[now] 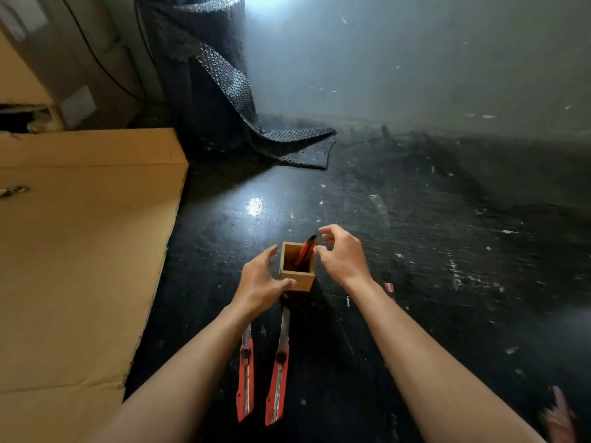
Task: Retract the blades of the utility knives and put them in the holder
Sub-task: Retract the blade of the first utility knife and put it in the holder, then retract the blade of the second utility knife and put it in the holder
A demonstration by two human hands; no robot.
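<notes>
A small square wooden holder [298, 279] stands on the dark floor. One red utility knife [306, 251] leans inside it, its dark end sticking out at the top right. My left hand [260, 284] rests against the holder's left side, thumb on its front corner. My right hand [342, 255] hovers just right of the knife's top with fingers spread and nothing in it. Two more red utility knives lie on the floor nearer to me, the left knife [246, 375] and the right knife [279, 367], both with their metal blades extended toward the holder.
A large flat cardboard sheet [80, 251] covers the floor on the left. A roll of black bubble wrap [211, 75] stands at the back, its loose end trailing on the floor. Scraps of paper and tape dot the dark floor [447, 251] to the right.
</notes>
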